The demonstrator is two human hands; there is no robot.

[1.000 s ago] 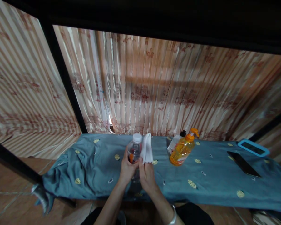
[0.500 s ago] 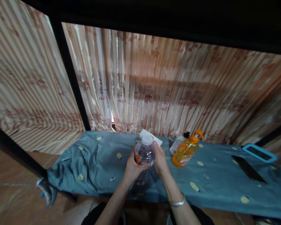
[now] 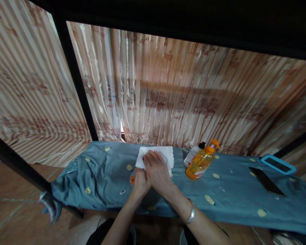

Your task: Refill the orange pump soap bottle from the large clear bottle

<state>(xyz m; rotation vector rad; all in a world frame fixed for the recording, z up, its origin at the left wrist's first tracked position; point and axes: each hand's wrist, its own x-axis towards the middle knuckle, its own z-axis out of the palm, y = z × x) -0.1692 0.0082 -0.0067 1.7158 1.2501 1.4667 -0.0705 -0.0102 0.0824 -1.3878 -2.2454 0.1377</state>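
A white cloth (image 3: 169,154) with a wavy edge is spread out in front of me, and my right hand (image 3: 158,171) presses on it with fingers curled over it. Just under and left of it, my left hand (image 3: 141,181) is closed around a clear plastic bottle (image 3: 132,179). Only an orange patch of that bottle shows beside my left hand; the hands and cloth hide the rest. To the right stand a yellow-orange pump bottle (image 3: 200,164) and a clear bottle with a black top (image 3: 191,156).
A blue-green patterned sheet (image 3: 112,183) covers the long surface before me. Farther right lie a dark flat phone-like slab (image 3: 267,181) and a blue-framed object (image 3: 277,164). Dark posts (image 3: 78,81) and a striped curtain (image 3: 155,88) enclose the back; a dark beam (image 3: 168,20) crosses overhead.
My right hand has moved left from the bottle's side to over its top, carrying the cloth with it. The white cap and bottle body, visible before, are now covered.
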